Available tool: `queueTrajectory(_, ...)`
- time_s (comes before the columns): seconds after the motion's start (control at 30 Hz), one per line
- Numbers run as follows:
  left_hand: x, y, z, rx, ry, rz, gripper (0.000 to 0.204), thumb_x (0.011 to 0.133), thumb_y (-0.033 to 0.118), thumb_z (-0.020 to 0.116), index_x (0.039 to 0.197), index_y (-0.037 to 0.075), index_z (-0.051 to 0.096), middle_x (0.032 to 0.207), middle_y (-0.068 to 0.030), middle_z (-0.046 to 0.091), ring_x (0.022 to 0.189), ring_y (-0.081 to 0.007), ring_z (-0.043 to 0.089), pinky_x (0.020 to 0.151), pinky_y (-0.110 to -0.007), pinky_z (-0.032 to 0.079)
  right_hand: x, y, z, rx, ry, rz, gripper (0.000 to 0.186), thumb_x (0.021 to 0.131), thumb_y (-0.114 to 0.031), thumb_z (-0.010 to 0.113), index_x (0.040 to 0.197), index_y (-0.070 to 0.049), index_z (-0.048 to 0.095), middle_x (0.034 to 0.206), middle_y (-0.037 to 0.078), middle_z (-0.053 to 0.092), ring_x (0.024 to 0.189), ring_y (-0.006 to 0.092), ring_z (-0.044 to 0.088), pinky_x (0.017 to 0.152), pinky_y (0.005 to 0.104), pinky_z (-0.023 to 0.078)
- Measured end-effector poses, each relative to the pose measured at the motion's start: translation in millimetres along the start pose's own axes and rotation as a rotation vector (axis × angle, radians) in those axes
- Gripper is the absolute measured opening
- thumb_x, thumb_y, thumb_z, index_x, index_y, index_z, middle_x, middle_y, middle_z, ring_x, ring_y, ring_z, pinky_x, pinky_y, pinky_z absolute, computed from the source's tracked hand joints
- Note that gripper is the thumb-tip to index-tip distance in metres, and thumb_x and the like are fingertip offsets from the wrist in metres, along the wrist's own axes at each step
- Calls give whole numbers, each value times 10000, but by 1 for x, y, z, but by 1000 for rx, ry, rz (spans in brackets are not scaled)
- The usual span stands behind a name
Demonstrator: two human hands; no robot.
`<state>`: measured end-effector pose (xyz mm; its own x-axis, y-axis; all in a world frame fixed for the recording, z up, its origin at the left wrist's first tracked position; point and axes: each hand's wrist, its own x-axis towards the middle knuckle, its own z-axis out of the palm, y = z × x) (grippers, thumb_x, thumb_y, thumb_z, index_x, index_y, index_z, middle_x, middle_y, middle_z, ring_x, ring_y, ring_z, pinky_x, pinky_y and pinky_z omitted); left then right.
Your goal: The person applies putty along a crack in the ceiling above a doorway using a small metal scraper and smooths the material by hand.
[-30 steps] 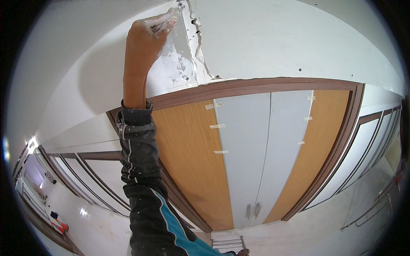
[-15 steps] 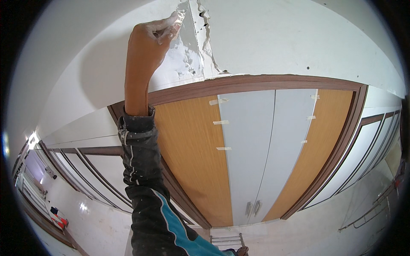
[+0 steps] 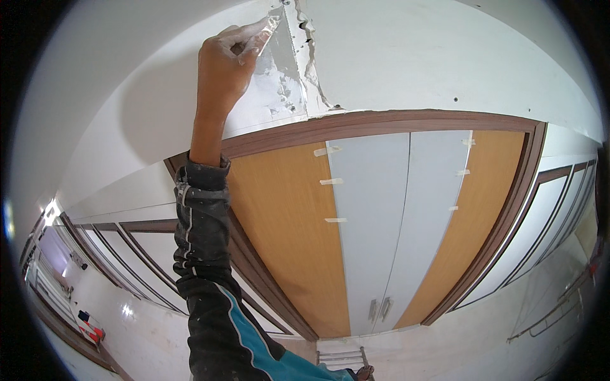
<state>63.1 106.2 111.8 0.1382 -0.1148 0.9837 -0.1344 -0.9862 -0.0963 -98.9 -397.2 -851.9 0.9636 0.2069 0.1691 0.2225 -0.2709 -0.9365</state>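
My left hand [image 3: 232, 60] is raised to the white wall above a doorway, its fingers closed in a pinch. White dust or plaster coats the fingers. Something pale and thin shows at the fingertips, too smeared with white to make out. The fingertips meet a grey patch [image 3: 283, 47] on the wall, just left of a vertical seam. Right of that seam runs a ragged crack [image 3: 311, 70] with broken edges and small dark holes. A dark sleeve [image 3: 203, 216] with a blue panel covers my left arm. My right hand is not in view.
Below the wall stands a brown door frame [image 3: 413, 116] around a wood-coloured and grey double door [image 3: 372, 222] with tape strips. A ladder [image 3: 343, 359] shows at the bottom edge, beside a small dark shape. Metal rails [image 3: 549, 317] lie at the right; an orange-red object [image 3: 95, 333] is far left.
My left hand has shifted slightly up and right along the grey patch, still pinched. My left sleeve has swung a little to the left, and the view has moved slightly.
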Motion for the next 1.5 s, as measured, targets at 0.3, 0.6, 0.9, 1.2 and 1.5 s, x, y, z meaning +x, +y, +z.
queueTrajectory(0.3,-22,1,-10,33,-147,-77,299,901,171,671,1178,61,694,728,-99,581,591,-139,442,612,-294,440,-10,-7,-7,21,21,20,226,741,-181,748,951,-114,698,920,86,665,949,314,612,886,475,457)
queueTrajectory(0.6,-23,-9,-3,-45,-30,-79,279,926,217,660,1148,49,685,803,-122,696,625,-184,591,652,-310,499,-12,-6,-5,47,41,29,220,741,-186,746,943,-113,696,903,89,658,927,314,610,864,473,459)
queueTrajectory(0.9,4,1,3,-18,82,-11,244,936,198,638,1103,30,697,835,-106,717,646,-126,599,627,-273,486,-12,-2,-1,69,61,30,215,741,-191,744,935,-113,694,886,92,651,906,314,608,841,470,460)
queueTrajectory(1.2,-5,18,-17,-34,-191,-274,268,909,144,669,1143,17,689,859,-114,720,712,-106,588,669,-253,480,-9,-1,1,78,71,40,210,741,-196,743,927,-112,692,869,95,644,885,313,605,819,468,461)
queueTrajectory(1.5,-27,29,-35,-76,-148,-194,165,906,125,676,1029,23,715,862,-92,698,733,-169,606,711,-293,480,-7,4,3,99,85,43,205,742,-201,741,919,-111,690,852,98,637,863,313,603,796,466,462)
